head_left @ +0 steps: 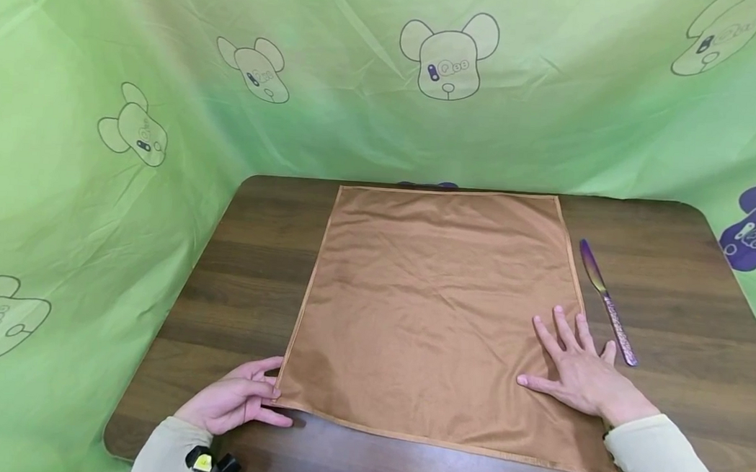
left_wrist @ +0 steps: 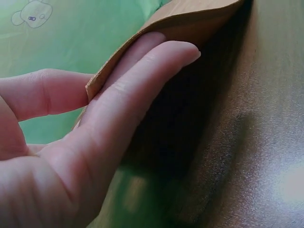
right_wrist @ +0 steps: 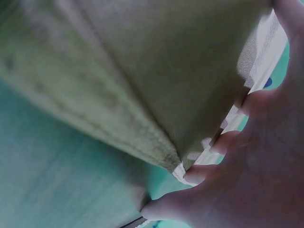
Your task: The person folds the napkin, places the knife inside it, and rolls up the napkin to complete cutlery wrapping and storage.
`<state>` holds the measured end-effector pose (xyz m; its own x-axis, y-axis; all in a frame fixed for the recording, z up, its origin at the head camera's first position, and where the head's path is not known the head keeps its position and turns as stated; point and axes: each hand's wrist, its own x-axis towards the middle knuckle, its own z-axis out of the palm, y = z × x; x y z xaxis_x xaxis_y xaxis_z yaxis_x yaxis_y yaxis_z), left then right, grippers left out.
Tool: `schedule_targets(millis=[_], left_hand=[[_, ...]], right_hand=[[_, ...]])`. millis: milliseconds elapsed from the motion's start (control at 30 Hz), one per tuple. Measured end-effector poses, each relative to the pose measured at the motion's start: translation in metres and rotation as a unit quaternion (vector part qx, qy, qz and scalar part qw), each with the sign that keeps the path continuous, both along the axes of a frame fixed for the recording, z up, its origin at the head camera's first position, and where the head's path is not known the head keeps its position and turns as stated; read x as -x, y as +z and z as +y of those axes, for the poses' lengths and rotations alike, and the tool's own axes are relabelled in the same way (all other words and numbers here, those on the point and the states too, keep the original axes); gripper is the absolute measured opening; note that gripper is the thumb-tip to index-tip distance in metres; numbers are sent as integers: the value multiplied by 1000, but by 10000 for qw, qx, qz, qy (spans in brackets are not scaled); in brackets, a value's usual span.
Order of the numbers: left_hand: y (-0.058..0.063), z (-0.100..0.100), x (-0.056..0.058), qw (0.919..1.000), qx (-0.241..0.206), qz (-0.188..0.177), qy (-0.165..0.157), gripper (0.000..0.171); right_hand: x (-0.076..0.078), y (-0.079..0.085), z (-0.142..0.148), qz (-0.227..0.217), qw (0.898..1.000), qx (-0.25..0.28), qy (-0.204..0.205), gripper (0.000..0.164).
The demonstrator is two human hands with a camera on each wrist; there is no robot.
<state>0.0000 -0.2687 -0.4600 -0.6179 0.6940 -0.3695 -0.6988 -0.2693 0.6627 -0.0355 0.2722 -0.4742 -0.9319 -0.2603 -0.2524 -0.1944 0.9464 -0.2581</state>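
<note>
A brown square cloth (head_left: 431, 319) with a stitched, lighter hem lies spread over the table, lightly wrinkled. My left hand (head_left: 234, 397) pinches its near left corner between thumb and fingers. In the left wrist view the cloth's edge (left_wrist: 190, 16) is lifted over the fingers (left_wrist: 128, 90), with dark shadow beneath. My right hand (head_left: 587, 371) rests on the cloth's right side, fingers spread and straight. The right wrist view is dim and blurred; hemmed fabric (right_wrist: 190, 71) fills much of it, with the right hand's fingers (right_wrist: 228, 142) along its edge.
A purple-gold table knife (head_left: 608, 300) with a textured handle lies right of the cloth, close by the right hand. The dark wooden table (head_left: 239, 278) has rounded corners. Green fabric (head_left: 333, 118) printed with cartoon heads hangs behind and at both sides.
</note>
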Motion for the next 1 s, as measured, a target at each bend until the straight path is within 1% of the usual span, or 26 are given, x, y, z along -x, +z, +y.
schedule_targets(millis=[67,267,400,467,567,767,867,1000], left_hand=[[1,1,0,10000,28,-17,5,79],[3,3,0,9995,314,-22,98,81],[5,5,2,9992,385,21,60,82],[7,7,3,9986,521,48,69,84],[12,10,5,9981,614,61,60,85],[27,17,12,9972,744,54,40,86],[33,21,15,9961,870,88,81,87],[40,25,19,9956,913,155,120,89]], right_hand=[[0,0,0,1,10000,-6,-3,107],[-1,-1,0,-19,10000,-17,-19,107],[-1,0,0,-41,10000,-20,-19,107],[0,0,0,-45,10000,-28,-17,108],[1,1,0,-45,10000,-48,-8,108],[1,2,0,-77,9999,-78,9,108],[1,2,-1,-94,9999,-55,8,108],[2,3,-1,-91,10000,-23,5,109]])
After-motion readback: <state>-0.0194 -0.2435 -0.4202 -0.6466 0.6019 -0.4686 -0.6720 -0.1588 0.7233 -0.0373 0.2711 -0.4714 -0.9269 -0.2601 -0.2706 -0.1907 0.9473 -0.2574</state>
